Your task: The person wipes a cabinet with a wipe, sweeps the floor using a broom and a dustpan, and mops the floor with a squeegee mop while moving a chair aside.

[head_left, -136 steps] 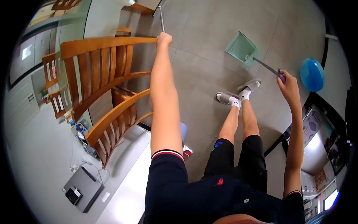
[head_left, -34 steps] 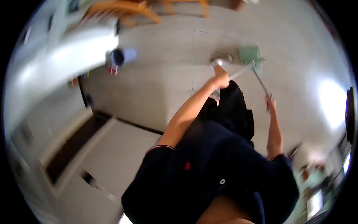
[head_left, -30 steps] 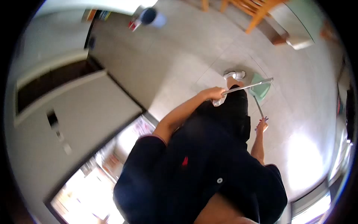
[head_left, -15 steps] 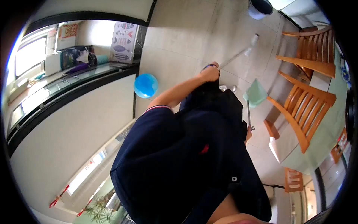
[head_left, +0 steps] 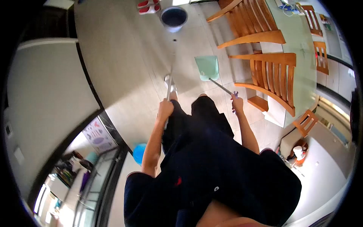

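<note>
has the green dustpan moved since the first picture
Yes: judged against the wooden chairs, the green dustpan has moved closer to them.

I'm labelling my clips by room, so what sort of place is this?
Most likely a home's dining area: slatted wooden chairs stand along a pale green table, and red-and-white footwear sits on the tiled floor near a bucket.

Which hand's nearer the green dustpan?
Right. The right hand grips the handle of the green dustpan, behind its scoop. The left hand is apart from it, off to the left, gripping a metal pole.
</note>
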The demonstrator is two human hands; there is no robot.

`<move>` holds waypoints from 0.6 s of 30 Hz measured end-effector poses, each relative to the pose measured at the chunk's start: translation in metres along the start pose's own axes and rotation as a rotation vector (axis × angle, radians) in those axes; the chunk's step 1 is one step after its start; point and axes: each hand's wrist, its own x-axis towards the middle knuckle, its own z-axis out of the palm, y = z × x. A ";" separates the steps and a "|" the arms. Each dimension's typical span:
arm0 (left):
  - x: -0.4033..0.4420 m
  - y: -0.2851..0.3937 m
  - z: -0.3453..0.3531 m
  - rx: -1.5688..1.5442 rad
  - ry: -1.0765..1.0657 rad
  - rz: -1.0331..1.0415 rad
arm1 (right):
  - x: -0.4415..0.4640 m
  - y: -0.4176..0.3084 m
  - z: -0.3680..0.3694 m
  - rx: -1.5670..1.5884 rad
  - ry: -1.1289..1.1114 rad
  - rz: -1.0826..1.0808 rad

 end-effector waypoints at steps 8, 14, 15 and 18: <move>0.263 0.107 0.028 0.124 -0.130 0.332 | -0.034 -0.003 0.003 -0.033 0.092 0.089; 0.418 0.212 0.026 0.211 -0.051 0.104 | -0.020 -0.002 0.025 -0.067 0.108 0.048; 0.439 0.214 0.035 0.211 -0.038 0.065 | -0.010 0.003 0.028 -0.125 0.121 -0.020; 0.482 0.230 0.036 0.293 -0.096 0.019 | 0.018 -0.012 0.024 -0.166 0.104 -0.044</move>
